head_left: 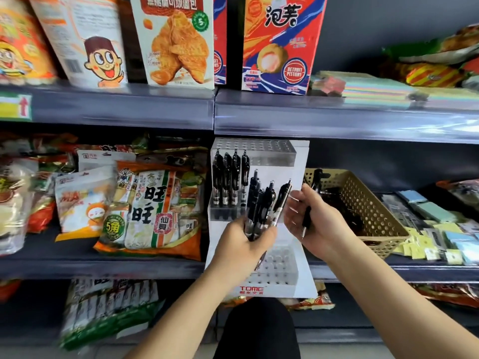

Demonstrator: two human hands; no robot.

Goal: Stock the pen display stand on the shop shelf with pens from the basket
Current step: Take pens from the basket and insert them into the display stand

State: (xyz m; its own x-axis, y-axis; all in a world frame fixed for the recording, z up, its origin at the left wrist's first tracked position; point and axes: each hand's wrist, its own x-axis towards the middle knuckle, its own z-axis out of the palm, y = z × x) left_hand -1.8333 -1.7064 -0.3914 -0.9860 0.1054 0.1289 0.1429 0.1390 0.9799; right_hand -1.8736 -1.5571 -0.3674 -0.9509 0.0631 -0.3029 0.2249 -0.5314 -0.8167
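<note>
On the shelf (103, 268) the white stand (302, 164) sits between snack bags (155, 203) and the tan basket (370, 203), with four black pens (228, 177) slotted in its upper-left row. In front of it, the left hand (246, 244) grips a bunch of pens (261, 200). The right hand (318, 224) holds one pen (307, 216) against its palm.
</note>
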